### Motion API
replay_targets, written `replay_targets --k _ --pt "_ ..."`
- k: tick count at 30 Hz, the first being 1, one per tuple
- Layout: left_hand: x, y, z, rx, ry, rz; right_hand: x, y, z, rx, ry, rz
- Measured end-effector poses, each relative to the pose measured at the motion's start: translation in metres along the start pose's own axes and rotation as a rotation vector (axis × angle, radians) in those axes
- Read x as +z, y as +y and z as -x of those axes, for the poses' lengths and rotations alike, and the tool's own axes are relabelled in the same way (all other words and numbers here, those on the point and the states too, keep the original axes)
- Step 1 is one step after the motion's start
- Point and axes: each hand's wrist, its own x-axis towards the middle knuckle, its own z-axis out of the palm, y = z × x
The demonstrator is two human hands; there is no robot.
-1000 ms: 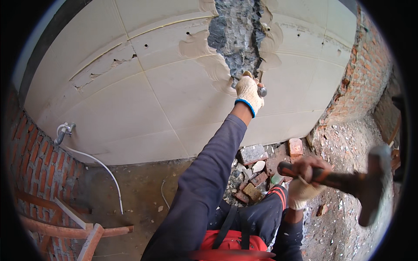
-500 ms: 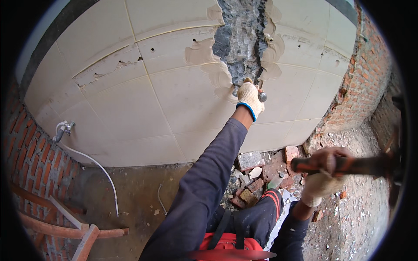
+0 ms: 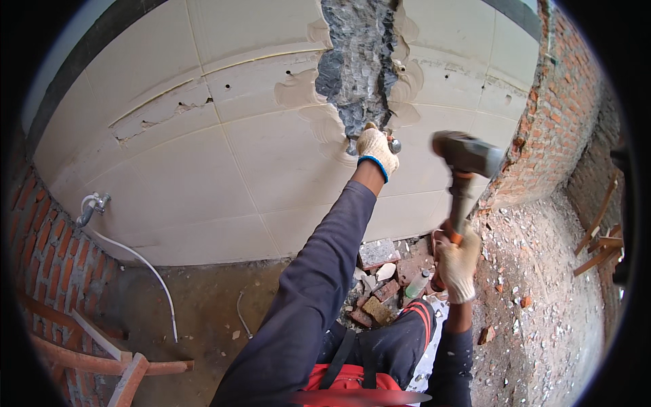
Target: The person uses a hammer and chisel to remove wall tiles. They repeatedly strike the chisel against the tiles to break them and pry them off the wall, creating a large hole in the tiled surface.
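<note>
Here, right grip [image 3: 458,262] clasps hammer [image 3: 460,202], axis forward, headfirst; left grip [image 3: 378,149] clasps metal tool [image 3: 395,146].

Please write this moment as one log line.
left hand: grips metal tool at wall channel | right hand: grips hammer, head apart from tool | floor: bricks, bottle

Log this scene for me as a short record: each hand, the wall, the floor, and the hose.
Left hand: gloved, gripping a round-ended metal tool at the broken channel's lower end
Right hand: gloved, gripping a hammer, its head apart from the tool
Wall: pale panels around a rough grey channel
Floor: brick pieces, bottle
Hose: white, running down from a wall tap
</note>
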Motion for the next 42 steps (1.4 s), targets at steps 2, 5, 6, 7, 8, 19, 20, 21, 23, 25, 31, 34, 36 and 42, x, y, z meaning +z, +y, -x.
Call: replay_targets --k 2,5,6,7,8,19,20,21,23,25,31,34,36,42 --pt "0.000 -0.001 -0.002 0.003 -0.023 -0.007 -0.020 -0.039 -0.001 -0.038 0.177 -0.195" --pt "-0.002 -0.005 -0.006 0.035 -0.028 -0.014 -0.028 -0.097 -0.019 -0.454 0.428 -0.429" --pt "-0.004 -0.006 -0.007 0.017 0.001 0.006 -0.027 -0.111 -0.026 -0.623 0.306 -0.609" --pt "-0.004 -0.007 -0.008 0.047 -0.015 0.047 -0.019 -0.117 -0.031 -0.742 0.398 -0.809" --pt "-0.005 -0.007 -0.010 0.053 -0.024 -0.012 -0.009 -0.115 -0.036 -0.673 0.308 -0.750" --pt "0.001 0.008 0.001 0.013 0.015 -0.140 0.022 0.005 -0.011 0.173 -0.080 -0.308" --pt "0.001 0.007 0.002 0.039 -0.030 -0.175 0.012 -0.008 -0.012 0.148 0.078 -0.288" --pt "0.002 0.006 0.004 0.008 0.018 -0.075 0.003 -0.026 -0.012 0.023 0.132 -0.340" --pt "0.003 0.005 0.007 -0.060 0.030 0.117 -0.015 -0.068 -0.020 -0.207 0.351 -0.351" --pt "0.003 0.007 0.009 -0.053 0.022 0.116 -0.026 -0.103 -0.030 -0.555 0.417 -0.393" --pt "-0.004 0.006 0.000 -0.028 -0.048 0.108 0.033 -0.070 -0.038 -0.515 0.236 -0.098" --pt "-0.008 -0.002 -0.018 -0.073 -0.092 0.156 0.058 -0.008 -0.035 -0.290 -0.048 0.397" --pt "-0.007 -0.005 -0.031 -0.019 -0.037 0.159 0.047 0.016 -0.030 0.108 -0.177 0.129" --pt "-0.005 -0.006 -0.033 0.018 -0.069 0.053 -0.030 -0.061 -0.011 -0.105 0.113 -0.244"
